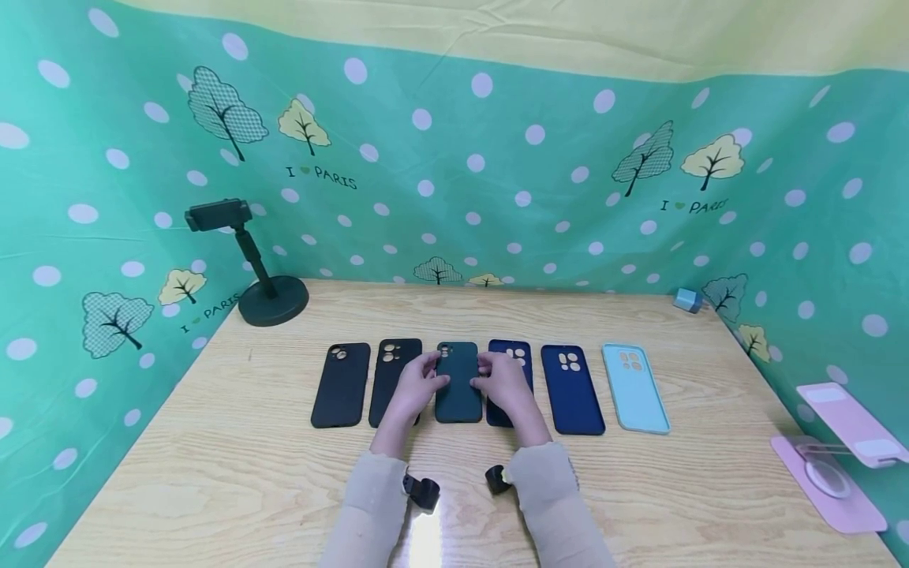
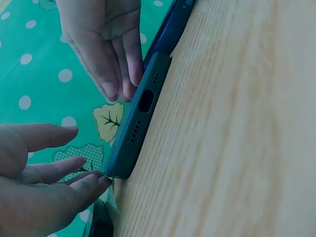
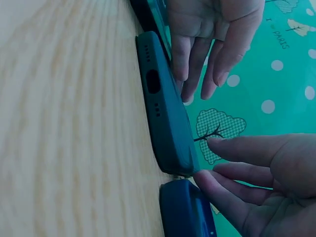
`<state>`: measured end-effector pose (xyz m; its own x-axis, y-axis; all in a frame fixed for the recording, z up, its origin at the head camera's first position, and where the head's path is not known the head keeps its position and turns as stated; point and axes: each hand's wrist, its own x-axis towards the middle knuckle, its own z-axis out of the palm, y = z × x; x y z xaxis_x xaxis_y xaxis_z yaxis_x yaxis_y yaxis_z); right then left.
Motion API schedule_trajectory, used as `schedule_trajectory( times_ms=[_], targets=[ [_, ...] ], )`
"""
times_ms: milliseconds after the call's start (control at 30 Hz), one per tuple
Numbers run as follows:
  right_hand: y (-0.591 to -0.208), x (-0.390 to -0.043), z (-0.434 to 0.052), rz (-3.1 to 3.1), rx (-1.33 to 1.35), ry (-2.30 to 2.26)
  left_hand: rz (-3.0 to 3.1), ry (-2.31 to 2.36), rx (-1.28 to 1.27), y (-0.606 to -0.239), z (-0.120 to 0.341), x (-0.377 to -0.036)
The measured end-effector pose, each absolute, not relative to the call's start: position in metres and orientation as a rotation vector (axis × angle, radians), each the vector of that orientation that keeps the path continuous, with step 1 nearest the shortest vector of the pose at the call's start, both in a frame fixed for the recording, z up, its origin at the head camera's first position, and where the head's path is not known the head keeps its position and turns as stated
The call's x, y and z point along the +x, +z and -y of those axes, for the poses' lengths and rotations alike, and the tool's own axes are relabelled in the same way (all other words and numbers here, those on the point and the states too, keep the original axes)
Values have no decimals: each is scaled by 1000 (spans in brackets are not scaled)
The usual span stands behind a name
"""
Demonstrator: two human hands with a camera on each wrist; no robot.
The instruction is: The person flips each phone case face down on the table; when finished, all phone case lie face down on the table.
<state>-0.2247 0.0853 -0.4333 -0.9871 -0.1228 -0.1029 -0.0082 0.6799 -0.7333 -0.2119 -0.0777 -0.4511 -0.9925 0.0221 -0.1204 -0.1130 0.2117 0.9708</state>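
Observation:
A dark green phone case [image 1: 458, 394] lies back up on the wooden table, in the middle of a row of cases. My left hand [image 1: 415, 386] is at its left long side, reaching over part of a black case [image 1: 392, 359]. On the opposite side is my right hand [image 1: 504, 383], over a dark blue case [image 1: 501, 420]. Both wrist views show fingers mostly straight, with fingertips right at the green case's side edges. The left wrist view shows the green case's bottom end [image 2: 131, 126] with its port cutout and speaker holes.
Another black case [image 1: 341, 386] ends the row on the left; a second dark blue case [image 1: 573, 394] and a light blue case [image 1: 634, 394] continue it rightward. A black phone stand [image 1: 273, 300] stands back left, a pink stand [image 1: 827, 489] right, a small blue block [image 1: 686, 300] back right.

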Motion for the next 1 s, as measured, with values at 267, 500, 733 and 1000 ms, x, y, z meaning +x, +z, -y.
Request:
schedule_trajectory(
  times_ms=[267, 500, 733, 1000],
  targets=[
    [-431, -227, -101, -2749, -156, -1311, -2387, 1961, -46, -449, 77, -210],
    [-427, -230, -122, -2751, -112, -1303, -2340, 2026, 104, -448, 71, -210],
    [-427, -230, -143, -2758, -94, -1252, -2298, 1971, 209, -449, 56, -209],
    [-427, -230, -157, -2760, -59, -1236, -2284, 1888, 209, -445, 34, -207]
  ],
)
